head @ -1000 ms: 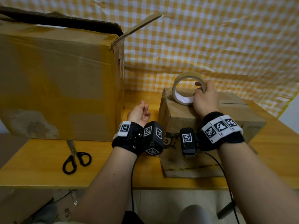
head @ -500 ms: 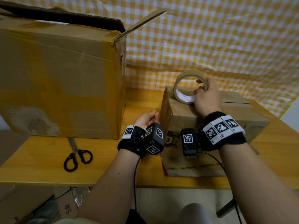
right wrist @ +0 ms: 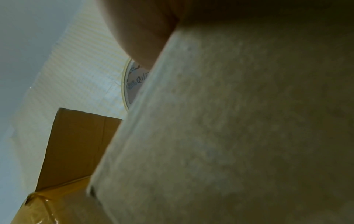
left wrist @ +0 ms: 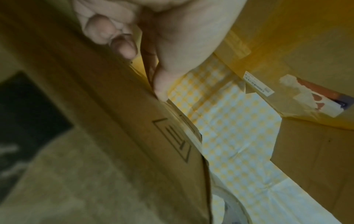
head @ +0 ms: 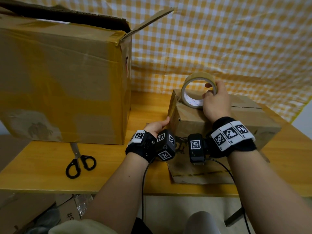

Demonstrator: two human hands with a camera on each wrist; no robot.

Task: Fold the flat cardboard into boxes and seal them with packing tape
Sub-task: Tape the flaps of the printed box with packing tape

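Two hands on small box (head: 219, 122): right hand (head: 217, 103) grips tape roll (head: 198, 89) upright on top; left hand (head: 157, 126) presses side, fingers straight. Best keep tape taut, roll along seam, left bracing box

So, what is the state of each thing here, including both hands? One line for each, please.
small cardboard box: folded, top flaps closed, seam visible.
tape roll: upright on the small box's top, near its left end.
right hand: grips the tape roll.
left hand: fingers rest against the small box's left end.
large cardboard box: taped, one top flap raised.
scissors: closed, lying on the table.
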